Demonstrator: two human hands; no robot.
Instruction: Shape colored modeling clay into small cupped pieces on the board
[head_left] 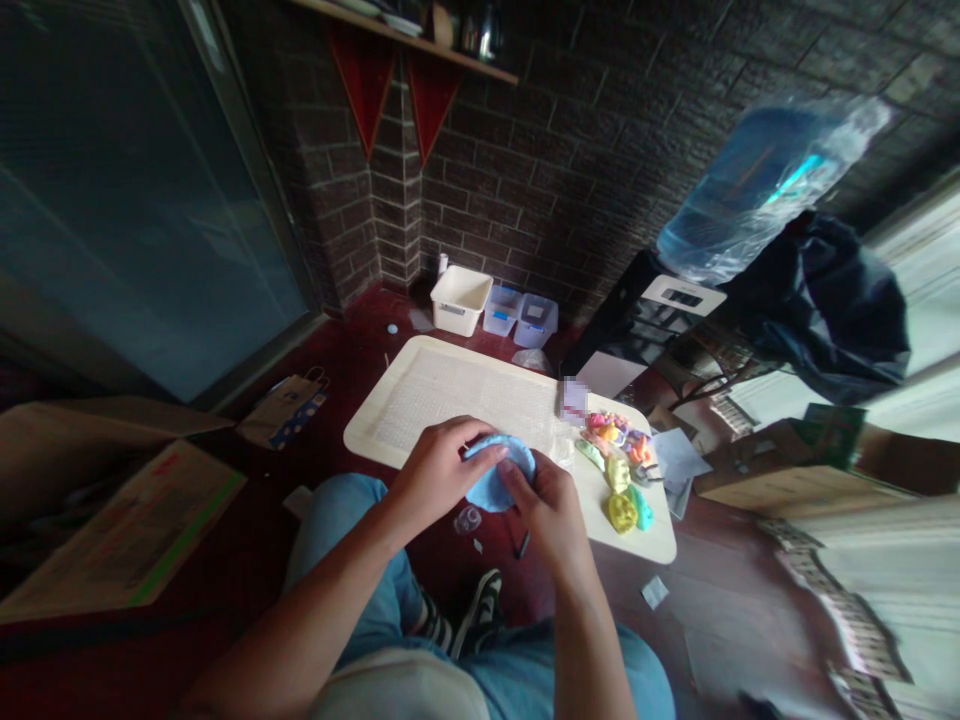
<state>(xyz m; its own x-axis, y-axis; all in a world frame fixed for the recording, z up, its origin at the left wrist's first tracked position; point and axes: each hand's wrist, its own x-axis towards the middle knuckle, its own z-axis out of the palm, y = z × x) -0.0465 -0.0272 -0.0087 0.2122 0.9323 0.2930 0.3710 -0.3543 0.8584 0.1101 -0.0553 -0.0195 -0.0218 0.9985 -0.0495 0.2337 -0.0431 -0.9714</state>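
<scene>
A flat, roundish piece of light blue modelling clay (491, 488) is held up in front of my lap, near the front edge of the low cream table (390, 400). My left hand (448, 455) grips its left side, thumb lying across the face and fingers behind. On the right side, my right hand (541, 490) pinches the rim with the thumb on top; its other fingers are mostly hidden. To the right on the table lie yellow clay lumps (621, 510), a teal lump (641, 508) and a pile of mixed coloured pieces (611, 430).
Behind the table stand a white bin (459, 300) and clear plastic boxes (535, 320). A water dispenser (622, 310) with a large blue bottle (765, 190) is at the right. Cardboard boxes (127, 530) flank the left, and a small clear cup (466, 520) sits on the floor.
</scene>
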